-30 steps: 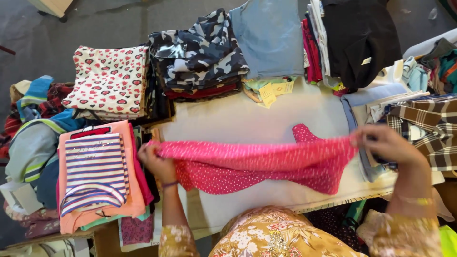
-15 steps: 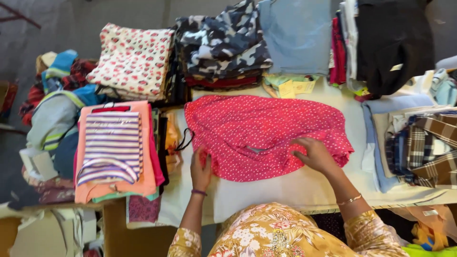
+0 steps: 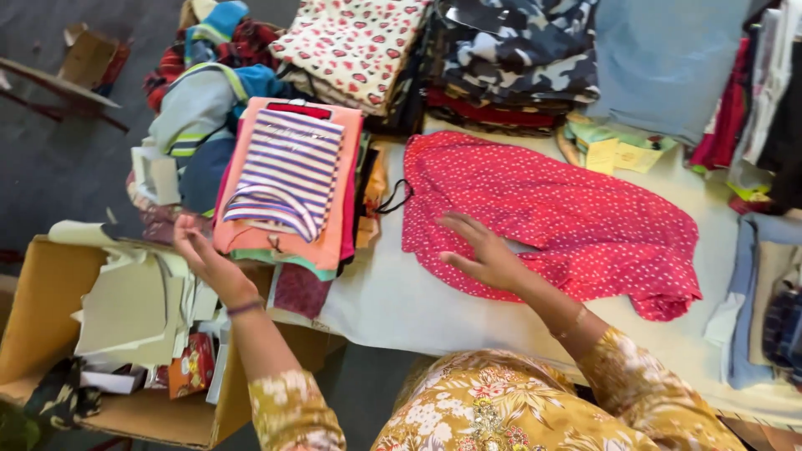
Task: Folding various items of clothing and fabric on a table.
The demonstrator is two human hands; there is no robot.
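A red garment with small white dots (image 3: pixel 568 217) lies spread flat on the white table (image 3: pixel 401 301). My right hand (image 3: pixel 480 250) rests flat on its near left part, fingers apart. My left hand (image 3: pixel 205 259) hangs open over a cardboard box (image 3: pixel 33 309) left of the table, just above a loose stack of pale card sheets (image 3: pixel 125 309); it holds nothing. Beside that hand lies a folded pile topped by a purple and white striped top on an orange garment (image 3: pixel 288 175).
Folded stacks line the far side: a heart print piece (image 3: pixel 351 42), a camouflage piece (image 3: pixel 518 50), blue cloth (image 3: pixel 668 58). Yellow tags (image 3: pixel 614 154) lie by the red garment. More folded clothes (image 3: pixel 769 292) sit at the right; a heap (image 3: pixel 200 92) lies left.
The red garment went from stretched between both hands to lying flat. My left hand left it and moved out over the box; the view swung left.
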